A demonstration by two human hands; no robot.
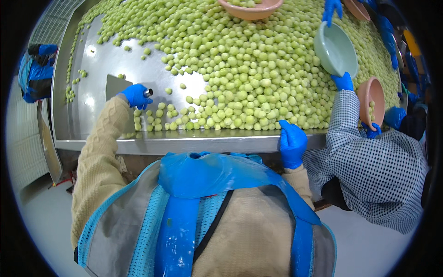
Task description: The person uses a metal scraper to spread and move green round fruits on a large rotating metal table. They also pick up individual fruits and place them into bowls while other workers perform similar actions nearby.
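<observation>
My left hand [137, 97], in a blue glove, is closed around a short metal tube or handle [148, 92] over the left part of a steel sorting table. Beside it a flat grey metal plate [116, 86] stands partly behind my forearm; whether it joins the handle is hidden. Small round green fruits [242, 76] lie in a thick layer across the middle and right, with loose ones near my left hand. My right hand [292, 143], gloved in blue, rests at the table's front rim [221, 143], its fingers bent; I cannot tell whether it holds anything.
To the right, a co-worker in a checked garment [380, 176] has gloved hands at a pale green bowl [335, 52] and near a pink bowl [372, 100] with fruits. Another pink bowl [251, 10] sits at the far side. More people stand at the right and left edges.
</observation>
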